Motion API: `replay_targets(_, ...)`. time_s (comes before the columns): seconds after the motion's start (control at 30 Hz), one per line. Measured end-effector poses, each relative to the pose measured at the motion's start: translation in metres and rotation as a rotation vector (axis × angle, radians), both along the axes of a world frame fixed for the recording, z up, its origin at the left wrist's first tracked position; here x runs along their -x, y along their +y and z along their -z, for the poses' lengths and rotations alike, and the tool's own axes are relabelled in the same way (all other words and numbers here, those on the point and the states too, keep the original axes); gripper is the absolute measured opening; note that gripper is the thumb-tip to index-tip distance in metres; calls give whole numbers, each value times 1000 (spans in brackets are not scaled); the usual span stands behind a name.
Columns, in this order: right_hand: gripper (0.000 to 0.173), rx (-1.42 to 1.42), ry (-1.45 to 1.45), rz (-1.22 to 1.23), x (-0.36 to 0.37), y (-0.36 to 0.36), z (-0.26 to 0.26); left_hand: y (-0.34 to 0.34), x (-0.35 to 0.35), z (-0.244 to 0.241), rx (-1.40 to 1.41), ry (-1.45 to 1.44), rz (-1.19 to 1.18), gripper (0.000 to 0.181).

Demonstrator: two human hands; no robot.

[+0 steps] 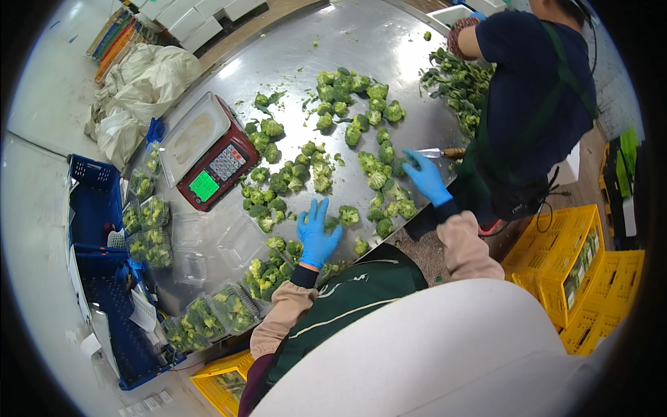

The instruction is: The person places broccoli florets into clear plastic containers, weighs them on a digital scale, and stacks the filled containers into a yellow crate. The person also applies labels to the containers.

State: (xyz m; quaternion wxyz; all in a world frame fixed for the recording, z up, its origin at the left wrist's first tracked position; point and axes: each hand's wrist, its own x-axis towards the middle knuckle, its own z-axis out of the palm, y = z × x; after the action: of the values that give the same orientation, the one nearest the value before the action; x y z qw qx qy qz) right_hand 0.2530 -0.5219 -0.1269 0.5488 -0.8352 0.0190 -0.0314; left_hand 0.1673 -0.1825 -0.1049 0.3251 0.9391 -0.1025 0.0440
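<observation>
My left hand (317, 234), in a blue glove, is over the steel table (292, 47) with its fingers spread, beside a broccoli floret (348, 215). A dark green blurred piece shows between its thumb and fingers; whether they touch it is unclear. My right hand (426, 178), also gloved, reaches over the right edge of the table, fingers apart, next to a cluster of broccoli florets (377, 180). Just beyond it lies a knife (431, 152) with a wooden handle. An open clear plastic clamshell box (242, 241) stands left of my left hand, near florets (268, 273) close to my apron.
A red digital scale (219, 161) stands at the left. Filled clamshells (234, 308) line the near left edge, by blue crates (120, 307). A co-worker (531, 99) stands close on the right beside broccoli leaves (458, 86). Yellow crates (555, 250) stand on the floor.
</observation>
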Motion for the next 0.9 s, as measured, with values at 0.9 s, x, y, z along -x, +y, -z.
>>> replay_targets(0.9, 43, -76, 52, -542, -61, 154, -70, 70, 131, -37, 494, 214, -350, 15)
